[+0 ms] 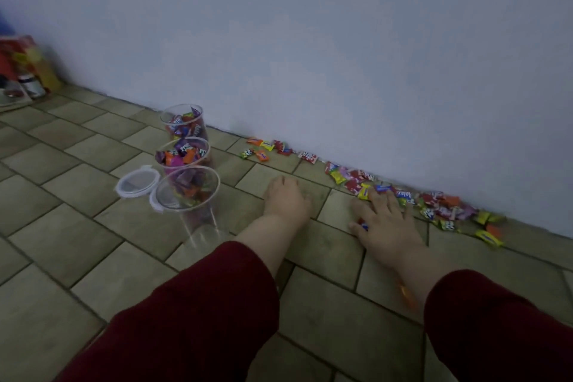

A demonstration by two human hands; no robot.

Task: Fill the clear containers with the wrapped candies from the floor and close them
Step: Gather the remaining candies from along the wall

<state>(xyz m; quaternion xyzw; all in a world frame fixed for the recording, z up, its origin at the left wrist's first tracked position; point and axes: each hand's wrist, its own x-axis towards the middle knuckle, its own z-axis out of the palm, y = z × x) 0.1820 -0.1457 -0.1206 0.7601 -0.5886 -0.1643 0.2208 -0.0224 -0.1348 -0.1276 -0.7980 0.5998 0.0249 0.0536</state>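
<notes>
Three clear containers (187,192) stand in a row running out from the wall (341,40), uncovered and each holding wrapped candies; the nearest is the least full. A clear lid (138,181) lies on the tiled floor (77,232) just beside it. More wrapped candies (434,198) lie strewn along the floor's edge at the foot of the wall. The left hand (286,195) rests palm down on the tiles, holding nothing. The right hand (383,215) lies spread over the candies, fingers straight (a red and blue one shows by the thumb).
</notes>
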